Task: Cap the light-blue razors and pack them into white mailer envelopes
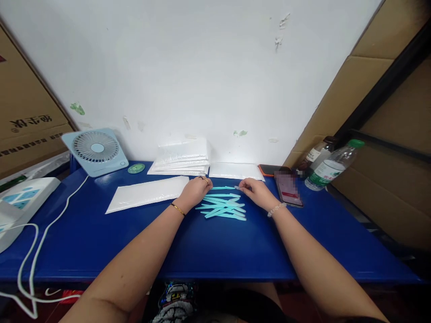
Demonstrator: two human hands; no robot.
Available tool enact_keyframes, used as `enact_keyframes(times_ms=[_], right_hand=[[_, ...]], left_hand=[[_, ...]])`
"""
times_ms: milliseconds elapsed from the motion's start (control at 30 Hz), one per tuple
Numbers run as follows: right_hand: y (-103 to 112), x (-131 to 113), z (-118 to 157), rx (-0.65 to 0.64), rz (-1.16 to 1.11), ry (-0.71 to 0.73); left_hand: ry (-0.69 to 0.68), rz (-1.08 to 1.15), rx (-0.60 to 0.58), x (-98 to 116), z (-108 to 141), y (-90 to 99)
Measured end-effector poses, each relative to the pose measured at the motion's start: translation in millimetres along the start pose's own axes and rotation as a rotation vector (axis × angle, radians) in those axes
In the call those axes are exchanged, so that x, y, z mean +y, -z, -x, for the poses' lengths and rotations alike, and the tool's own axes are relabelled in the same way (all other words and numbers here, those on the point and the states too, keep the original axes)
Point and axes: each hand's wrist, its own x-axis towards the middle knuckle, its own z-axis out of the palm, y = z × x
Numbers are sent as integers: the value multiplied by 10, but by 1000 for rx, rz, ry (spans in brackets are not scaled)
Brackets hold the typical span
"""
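Between my two hands stretches a slim turquoise stick (222, 188) with a pale, translucent end, much like a capped eyebrow razor. My left hand (196, 192) has its fingers pinched round the stick's left end. At the right end, the fingers of my right hand (257, 192) are closed on the pale tip. Just in front of the hands lies a loose pile of several similar turquoise sticks (224, 208), crossing one another on the blue table (235, 251). A white padded envelope (144, 195) lies flat beside my left hand, partly behind it.
White envelopes (182, 157) are stacked against the wall, with another white packet (235, 170) beside them. A blue fan (97, 150), green disc (136, 168) and power strip (25, 202) with white cables occupy the left. Rightward are a phone (288, 190) and bottles (328, 170).
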Motion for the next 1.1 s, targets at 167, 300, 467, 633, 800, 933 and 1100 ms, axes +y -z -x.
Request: enact_keyframes(times_ms=[167,300,467,633,800,933,1100], right_hand=[[-33,-110,5,-54,-40,17],[-37,-185,26,-112,-31,22],[-9,-335,109,-214,48,106],[-67,-586,179,-335,222,161],[-207,-703,183,-327,394,158],[-261,-713,174,-369,464,149],[-254,-755,187,-330,533,131]], left_hand=[[-73,49,4,43,-1,-15],[-74,51,-61,76,45,-20],[-106,-10,-199,181,168,-1],[-121,-85,-271,354,216,5],[-127,-208,-246,483,229,-55],[-147,-239,-222,540,245,-101],[-159,-245,-211,566,248,-85]])
